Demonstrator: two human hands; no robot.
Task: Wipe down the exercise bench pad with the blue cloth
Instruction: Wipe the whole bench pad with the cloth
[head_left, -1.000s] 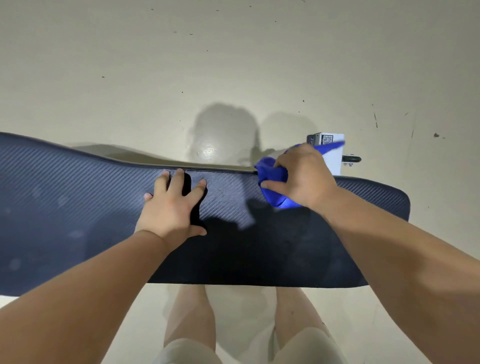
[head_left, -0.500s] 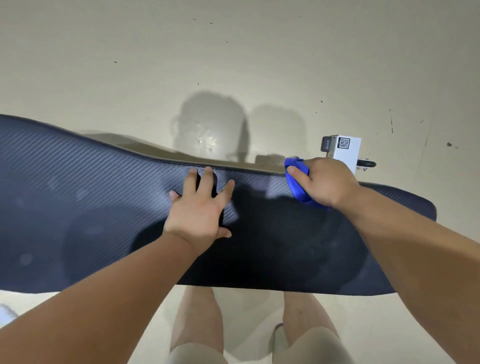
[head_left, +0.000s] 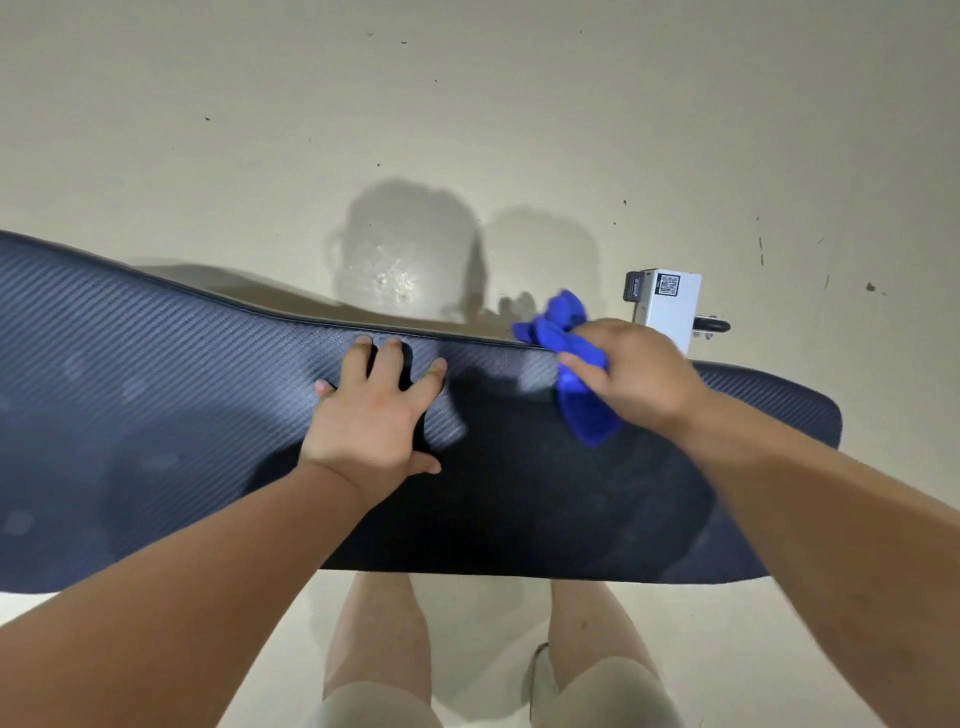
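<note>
The exercise bench pad (head_left: 156, 415), dark navy with a woven texture, stretches across the view from the left edge to the right. My left hand (head_left: 376, 415) lies flat on its middle with the fingers spread. My right hand (head_left: 634, 374) grips the bunched blue cloth (head_left: 576, 364) and presses it on the pad near the far edge, right of centre. Part of the cloth sticks up beyond the pad's far edge.
A white bench frame part (head_left: 670, 306) with a QR label and a black knob (head_left: 714, 326) shows behind the pad's right end. The beige floor (head_left: 467, 130) lies all around. My bare legs (head_left: 379, 639) stand against the pad's near edge.
My right hand has slid the cloth along the far edge, and more of the cloth now shows loose around the hand. My left hand stays flat on the pad.
</note>
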